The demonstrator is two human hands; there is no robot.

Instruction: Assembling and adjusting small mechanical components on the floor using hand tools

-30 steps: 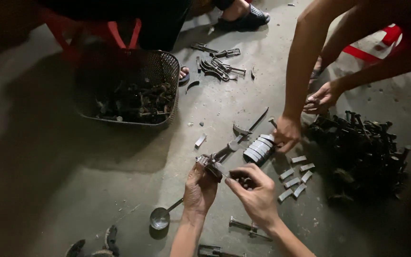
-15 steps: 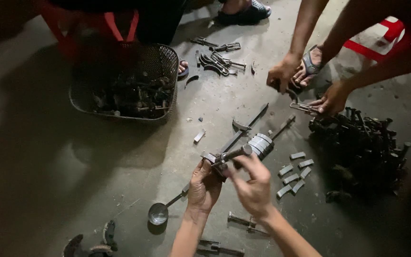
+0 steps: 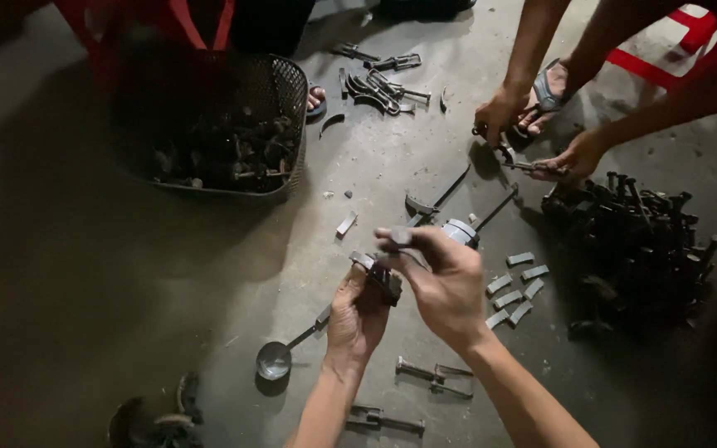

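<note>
My left hand (image 3: 357, 319) grips a small dark metal part (image 3: 381, 277) from below, over the concrete floor. My right hand (image 3: 437, 278) is above and to the right of it, with its fingertips pinched on a small dark piece (image 3: 400, 238) at the top of that part. A grey cylindrical can (image 3: 460, 232) lies on the floor just behind my right hand. Several short metal bars (image 3: 514, 286) lie in rows to the right.
A dark mesh basket (image 3: 288, 91) of metal parts stands at upper left. Another person's two hands (image 3: 533, 133) work with tools at upper right, beside a large heap of dark bolted parts (image 3: 636, 241). A metal ladle (image 3: 280, 358), loose bolts (image 3: 429, 373) and clamps (image 3: 379, 83) lie about.
My hands have come together over the part, and my right hand now pinches a piece on top. The other person's hands moved from the floor parts back toward their feet.
</note>
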